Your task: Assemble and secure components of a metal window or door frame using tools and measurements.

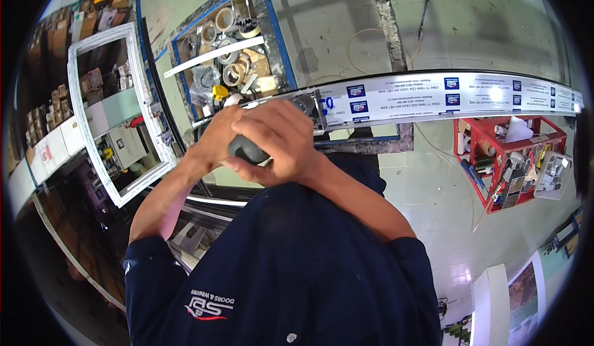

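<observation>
While the rest of the tool hides beneath our hands, we can make out only its dark grip (246, 150), above the near edge of the long film-wrapped profile (421, 100), toward the left end of what we see of it. Our right hand (286, 137) is closed round this grip, thumb wrapped across the side toward us. Our left hand (218, 134) presses up beside it, but its fingers are mostly covered, so we cannot tell whether they clamp on anything. We judge the grip firm, perhaps rubbery, and unlikely to slip; the hidden body may be heavy enough to deserve both hands, the right round the handle and the left steadying. The profile, running out to our right, looks stiff but awkward for its length. Its smooth white film could slide under fingers and scratch easily, so we would hold it by its long edges.
</observation>
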{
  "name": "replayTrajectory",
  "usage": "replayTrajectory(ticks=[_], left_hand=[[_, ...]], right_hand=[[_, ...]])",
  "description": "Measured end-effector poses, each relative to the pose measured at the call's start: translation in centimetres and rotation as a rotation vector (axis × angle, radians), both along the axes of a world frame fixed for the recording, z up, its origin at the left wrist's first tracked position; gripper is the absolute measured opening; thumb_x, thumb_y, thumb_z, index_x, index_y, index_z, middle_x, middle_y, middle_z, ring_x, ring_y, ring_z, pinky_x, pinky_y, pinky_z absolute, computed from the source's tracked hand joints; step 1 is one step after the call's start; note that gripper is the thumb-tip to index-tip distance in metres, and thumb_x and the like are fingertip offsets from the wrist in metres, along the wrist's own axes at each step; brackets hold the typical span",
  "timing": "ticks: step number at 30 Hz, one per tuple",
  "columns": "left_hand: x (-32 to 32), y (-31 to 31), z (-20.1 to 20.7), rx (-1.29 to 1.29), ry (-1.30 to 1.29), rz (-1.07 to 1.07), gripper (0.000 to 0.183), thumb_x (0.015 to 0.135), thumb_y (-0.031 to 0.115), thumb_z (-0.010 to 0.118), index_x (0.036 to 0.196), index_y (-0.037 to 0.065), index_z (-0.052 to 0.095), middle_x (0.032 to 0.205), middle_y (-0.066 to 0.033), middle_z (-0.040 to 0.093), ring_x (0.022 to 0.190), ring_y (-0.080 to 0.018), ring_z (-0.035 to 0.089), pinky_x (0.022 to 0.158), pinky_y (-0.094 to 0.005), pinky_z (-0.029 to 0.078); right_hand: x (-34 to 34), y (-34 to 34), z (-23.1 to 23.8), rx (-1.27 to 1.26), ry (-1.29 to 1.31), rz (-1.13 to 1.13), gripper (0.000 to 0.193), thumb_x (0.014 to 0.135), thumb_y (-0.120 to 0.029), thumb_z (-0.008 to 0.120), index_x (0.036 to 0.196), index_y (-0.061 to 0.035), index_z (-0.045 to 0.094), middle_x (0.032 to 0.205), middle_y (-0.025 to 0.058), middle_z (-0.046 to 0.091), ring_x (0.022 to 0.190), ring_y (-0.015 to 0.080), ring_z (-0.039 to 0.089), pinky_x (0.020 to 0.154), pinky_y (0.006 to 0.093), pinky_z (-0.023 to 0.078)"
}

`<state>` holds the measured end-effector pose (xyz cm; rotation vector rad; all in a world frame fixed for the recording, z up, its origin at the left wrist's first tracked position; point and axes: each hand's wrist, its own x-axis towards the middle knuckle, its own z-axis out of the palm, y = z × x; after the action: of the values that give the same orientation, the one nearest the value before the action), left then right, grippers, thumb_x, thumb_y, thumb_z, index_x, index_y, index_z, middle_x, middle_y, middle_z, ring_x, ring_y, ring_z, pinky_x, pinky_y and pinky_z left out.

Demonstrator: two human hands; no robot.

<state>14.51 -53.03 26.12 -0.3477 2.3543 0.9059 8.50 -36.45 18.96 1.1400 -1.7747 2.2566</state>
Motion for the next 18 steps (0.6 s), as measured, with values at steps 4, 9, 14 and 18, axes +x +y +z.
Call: replayTrajectory(ticks=[4,9,14,18], left_hand=[[0.4,-0.9,-0.8,0.016,0.018,-0.102,0.034,0.078,0.034,0.074,0.089,0.002,0.071,0.082,-0.0233,0.072,0.081,-0.0492,0.070,0.072,-0.0523,0.055],[0.1,-0.5,-0.9,-0.005,-0.119,-0.144,0.049,0.078,0.033,0.078,0.117,0.005,0.069,0.088,-0.0224,0.074,0.084,-0.0484,0.071,0.073,-0.0555,0.056],[-0.6,0.6,-0.3,-0.020,-0.198,-0.128,0.058,0.076,0.027,0.080,0.128,0.006,0.065,0.091,-0.0207,0.077,0.087,-0.0469,0.074,0.078,-0.0554,0.059],[0.0,0.3,-0.9,-0.026,-0.214,-0.120,0.056,0.075,0.027,0.081,0.124,0.006,0.065,0.090,-0.0213,0.076,0.086,-0.0470,0.073,0.077,-0.0552,0.059]], right_hand=[[0.0,-1.3,-0.2,-0.091,-0.006,-0.173,0.038,0.084,-0.035,0.087,0.101,-0.0037,0.072,0.087,0.0092,0.072,0.073,0.0308,0.072,0.064,0.0399,0.058],[0.3,-1.2,-0.5,-0.073,-0.015,-0.124,0.041,0.084,-0.037,0.086,0.104,-0.0041,0.073,0.090,0.0105,0.072,0.079,0.0322,0.073,0.071,0.0417,0.061],[0.9,0.0,-0.9,-0.007,-0.013,-0.051,0.042,0.087,-0.040,0.084,0.108,-0.0055,0.073,0.095,0.0103,0.074,0.086,0.0310,0.075,0.076,0.0430,0.062],[0.7,-0.1,-0.9,-0.002,-0.009,-0.049,0.042,0.087,-0.041,0.084,0.109,-0.0061,0.073,0.096,0.0099,0.075,0.085,0.0304,0.075,0.077,0.0432,0.063]])
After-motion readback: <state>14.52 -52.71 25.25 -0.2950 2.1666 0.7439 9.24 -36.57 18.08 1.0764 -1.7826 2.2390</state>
